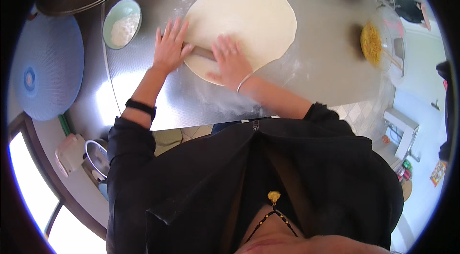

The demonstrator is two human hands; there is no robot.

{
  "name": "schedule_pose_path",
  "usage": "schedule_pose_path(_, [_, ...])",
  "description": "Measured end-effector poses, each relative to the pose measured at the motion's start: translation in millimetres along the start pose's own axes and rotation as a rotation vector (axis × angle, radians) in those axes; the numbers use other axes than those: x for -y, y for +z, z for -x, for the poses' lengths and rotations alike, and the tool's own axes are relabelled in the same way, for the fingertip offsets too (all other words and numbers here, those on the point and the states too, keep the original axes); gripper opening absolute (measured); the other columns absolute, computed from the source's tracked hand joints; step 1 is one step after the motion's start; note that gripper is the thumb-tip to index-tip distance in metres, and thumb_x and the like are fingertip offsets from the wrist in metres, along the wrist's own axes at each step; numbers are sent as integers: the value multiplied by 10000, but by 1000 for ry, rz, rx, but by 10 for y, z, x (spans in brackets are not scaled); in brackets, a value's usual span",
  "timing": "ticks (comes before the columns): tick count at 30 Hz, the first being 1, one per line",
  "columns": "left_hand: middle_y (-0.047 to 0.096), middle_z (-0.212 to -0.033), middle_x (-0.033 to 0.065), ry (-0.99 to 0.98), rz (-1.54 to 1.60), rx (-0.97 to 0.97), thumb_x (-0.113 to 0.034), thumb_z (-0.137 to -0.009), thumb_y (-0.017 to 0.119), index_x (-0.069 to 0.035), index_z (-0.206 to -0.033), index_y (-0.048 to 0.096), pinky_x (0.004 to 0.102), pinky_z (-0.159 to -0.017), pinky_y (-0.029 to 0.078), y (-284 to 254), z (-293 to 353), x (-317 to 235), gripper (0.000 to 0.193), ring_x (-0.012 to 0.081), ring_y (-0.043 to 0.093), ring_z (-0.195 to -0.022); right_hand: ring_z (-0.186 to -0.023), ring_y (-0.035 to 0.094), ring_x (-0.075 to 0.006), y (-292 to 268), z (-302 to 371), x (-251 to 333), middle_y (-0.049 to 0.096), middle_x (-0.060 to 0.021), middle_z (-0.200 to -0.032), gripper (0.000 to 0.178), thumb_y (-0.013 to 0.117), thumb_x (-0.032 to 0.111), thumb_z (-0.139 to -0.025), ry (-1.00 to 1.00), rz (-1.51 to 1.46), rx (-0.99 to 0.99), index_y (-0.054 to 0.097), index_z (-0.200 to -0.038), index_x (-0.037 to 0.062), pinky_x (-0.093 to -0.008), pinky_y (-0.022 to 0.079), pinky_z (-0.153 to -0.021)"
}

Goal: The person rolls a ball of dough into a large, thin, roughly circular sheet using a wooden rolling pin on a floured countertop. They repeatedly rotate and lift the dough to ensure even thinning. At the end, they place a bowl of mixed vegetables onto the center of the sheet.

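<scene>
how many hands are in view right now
2: the left hand at the left edge of the dough, and the right hand over it, with the rolling pin showing between them. None appears hidden.

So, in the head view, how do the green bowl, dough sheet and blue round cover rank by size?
Largest to smallest, as they look:
1. Dough sheet
2. Blue round cover
3. Green bowl
Fisheye bending may skew true sizes.

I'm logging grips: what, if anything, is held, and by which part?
Rolling pin: left hand and right hand lie over it, either side of its exposed section; any grip underneath is hidden.
</scene>
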State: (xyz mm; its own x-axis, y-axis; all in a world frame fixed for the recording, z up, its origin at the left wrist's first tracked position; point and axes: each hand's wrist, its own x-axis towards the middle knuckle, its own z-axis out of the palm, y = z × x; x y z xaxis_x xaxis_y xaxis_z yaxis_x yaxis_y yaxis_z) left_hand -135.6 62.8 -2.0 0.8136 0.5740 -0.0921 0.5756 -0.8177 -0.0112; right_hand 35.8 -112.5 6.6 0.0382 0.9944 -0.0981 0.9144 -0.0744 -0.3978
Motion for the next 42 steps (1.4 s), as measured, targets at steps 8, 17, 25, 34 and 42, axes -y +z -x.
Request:
schedule_pose_path(8, [404, -1443, 112, -11, 75, 59, -340, -815, 678, -119, -1454, 347, 522, -1145, 186, -266, 1306, 40, 753, 292, 359, -1352, -1405, 261, -361, 148, 703, 464, 311, -209, -1492, 758, 583, 492, -859, -447, -158, 124, 354, -1443, 67, -507, 206, -1144])
schedule_pose_path(17, [570, -938, 54, 9, 223, -352, -285, -755, 723, -109, -1040, 592, 371, -750, 523, -176, 746, 48, 359, 250, 601, -860, -1434, 200, -336, -420, -1026, -35, 279, -183, -1521, 683, 417, 577, -924, -257, 125, -164, 339, -1466, 168, -529, 148, -1150])
schedule_pose_path(25, [425, -1394, 210, -457, 276, -358, -440, -892, 569, -81, -1414, 401, 497, -1038, 355, 108, 443, -234, 656, 365, 459, -1220, -1471, 73, -291, -160, -1526, -403, 97, -141, -1588, 739, 326, 651, -928, -68, 260, -51, 218, -1518, 220, -528, 57, -1171])
schedule_pose_path(34, [291, -1511, 224, -278, 354, 117, -521, -815, 633, 24, -1452, 290, 488, -1147, 227, -352, 1554, -1724, 906, 362, 279, -1408, -1426, 232, -333, -499, 562, -629, 281, -197, -1523, 810, 460, 575, -905, -280, 199, 197, 303, -1453, -2, -477, 157, -1163])
schedule_pose_path(42, [305, -1509, 197, -666, 156, -247, -478, -904, 522, -117, -1478, 302, 585, -1105, 221, -103, 940, -1529, 713, 369, 280, -1396, -1456, 155, -282, -372, -197, -923, 154, -144, -1576, 750, 403, 609, -914, -352, 227, 17, 263, -1497, 159, -520, 82, -1174])
